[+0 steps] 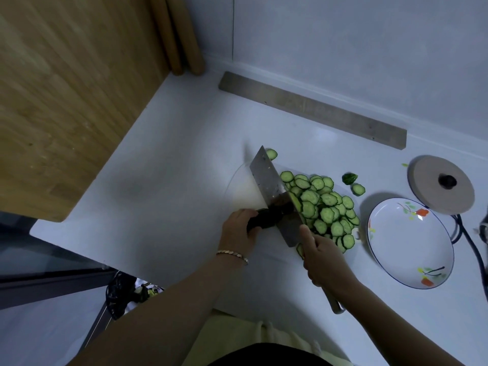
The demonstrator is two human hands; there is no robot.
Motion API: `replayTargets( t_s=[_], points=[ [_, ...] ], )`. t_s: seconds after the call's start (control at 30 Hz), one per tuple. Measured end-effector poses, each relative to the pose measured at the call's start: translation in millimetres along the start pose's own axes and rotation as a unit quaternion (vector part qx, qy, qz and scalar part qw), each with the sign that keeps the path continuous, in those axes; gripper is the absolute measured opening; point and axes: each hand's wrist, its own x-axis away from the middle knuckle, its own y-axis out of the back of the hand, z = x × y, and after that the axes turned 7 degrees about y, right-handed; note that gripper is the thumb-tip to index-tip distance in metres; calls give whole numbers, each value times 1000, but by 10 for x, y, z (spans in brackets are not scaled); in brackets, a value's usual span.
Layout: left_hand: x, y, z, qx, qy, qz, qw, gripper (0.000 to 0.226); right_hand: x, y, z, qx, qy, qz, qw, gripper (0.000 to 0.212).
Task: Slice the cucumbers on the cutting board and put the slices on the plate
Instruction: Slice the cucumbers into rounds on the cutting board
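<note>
The uncut cucumber [274, 213] lies on a pale cutting board [245, 191] on a white counter [171, 180] below a white wall [343, 48]. The left hand [237, 228] grips its near end. The right hand [322, 257] clasps the handle of a cleaver [266, 178], whose blade meets the cucumber. Slices [327, 210] are heaped just right of the blade, between it and the flowered plate [406, 249]. Beyond the plate sit a round lid [433, 191] and a dark cable [470, 241].
</note>
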Motion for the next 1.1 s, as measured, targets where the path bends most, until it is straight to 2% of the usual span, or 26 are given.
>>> replayTargets(
  t_s=[0.13, 0.3, 0.47, 0.7, 0.83, 1.0, 1.1],
  points=[
    [-12, -40, 49, 1, -17, -13, 1000, 25, -37, -113, -9, 14, -1, 3, 1000, 51],
    [-22, -51, 78, 54, 7, -17, 998, 34, -114, -265, -67, 65, -19, 2, 998, 55],
    [-33, -39, 43, 31, 34, -2, 999, 27, -91, -210, -81, -107, -96, -7, 990, 48],
    [-34, -70, 68, 18, 3, -31, 999, 27, 48, 42, 33, -129, -81, -13, 988, 50],
    [-47, -75, 79, -2, -2, -30, 1000, 25, 67, 58, 92, -102, -59, -4, 993, 48],
    [-60, -71, 79, 4, -16, -35, 999, 22, 4, -18, 5, -12, -12, -6, 1000, 52],
    [-48, -68, 74, -5, -18, -35, 999, 23, -53, -120, -38, -4, -13, -3, 1000, 52]
  ],
)
